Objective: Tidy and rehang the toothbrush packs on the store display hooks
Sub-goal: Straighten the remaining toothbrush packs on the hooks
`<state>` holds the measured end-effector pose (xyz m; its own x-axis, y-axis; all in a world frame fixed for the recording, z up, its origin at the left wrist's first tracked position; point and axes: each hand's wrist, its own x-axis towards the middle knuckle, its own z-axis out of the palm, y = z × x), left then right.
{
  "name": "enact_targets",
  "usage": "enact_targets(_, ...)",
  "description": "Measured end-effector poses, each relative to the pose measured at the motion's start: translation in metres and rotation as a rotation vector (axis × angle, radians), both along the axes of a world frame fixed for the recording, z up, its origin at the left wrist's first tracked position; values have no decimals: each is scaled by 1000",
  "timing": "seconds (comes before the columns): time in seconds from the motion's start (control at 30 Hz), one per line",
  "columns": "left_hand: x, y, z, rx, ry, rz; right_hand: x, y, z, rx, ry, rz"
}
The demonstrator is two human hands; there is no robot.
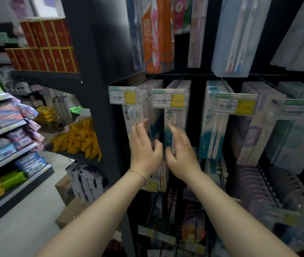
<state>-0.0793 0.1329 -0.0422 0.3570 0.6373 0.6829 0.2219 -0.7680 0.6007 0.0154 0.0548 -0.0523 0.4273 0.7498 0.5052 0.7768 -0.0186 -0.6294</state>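
Toothbrush packs hang in rows on black display hooks. My left hand [143, 145] is raised with fingers spread against the leftmost row of white and teal packs [138, 112]. Beside it, my right hand [179, 149] has its fingers spread on the second row of packs [177, 115]. Neither hand visibly grips a pack; both are motion-blurred. Price tags [122, 95] [168, 98] sit at the tips of these two hooks. Further rows hang to the right: teal and white packs [214, 130] and purple packs [255, 134].
A dark shelf upright [99, 101] stands just left of the display. Orange and pale packs [156, 38] hang above; more packs hang on a lower row [269, 193]. Shelves of wipes [8, 138] line the left aisle. Yellow bags [79, 138] and cardboard boxes [73, 210] sit nearby.
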Motion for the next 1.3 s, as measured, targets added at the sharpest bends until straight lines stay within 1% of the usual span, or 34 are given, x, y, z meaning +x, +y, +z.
enact_targets(0.1,-13,12,1,-27,-39,-4,-19,22,3,-44,10,135)
enact_targets(0.2,-19,20,4,-28,-142,-13,-33,39,6,-65,-34,143)
enact_targets(0.27,-21,27,6,-67,-184,-32,-38,46,7,-85,-84,119)
enact_targets(0.4,-23,42,7,-200,-125,-128,-43,58,5,-76,-137,88)
enact_targets(0.5,-22,50,4,-223,-63,-164,-41,63,4,-58,-120,60)
enact_targets(0.6,-20,53,3,-262,-61,-215,-38,67,3,-64,-152,41)
enact_targets(0.7,-20,54,1,-268,-78,-254,-38,70,0,-62,-159,39)
enact_targets(0.93,-29,57,-6,-245,-57,-220,-40,68,0,-47,-117,38)
enact_targets(1.0,-35,55,-8,-206,-52,-174,-41,63,1,-33,-151,-8)
enact_targets(1.07,-42,54,-9,-131,-18,-119,-42,57,2,-34,-267,-85)
enact_targets(1.13,-50,55,-11,-12,30,-55,-40,50,3,-43,-380,-138)
enact_targets(1.2,-56,55,-13,118,120,10,-38,44,3,-65,-434,-171)
enact_targets(1.3,-59,51,-15,229,282,56,-32,34,0,-107,-516,-212)
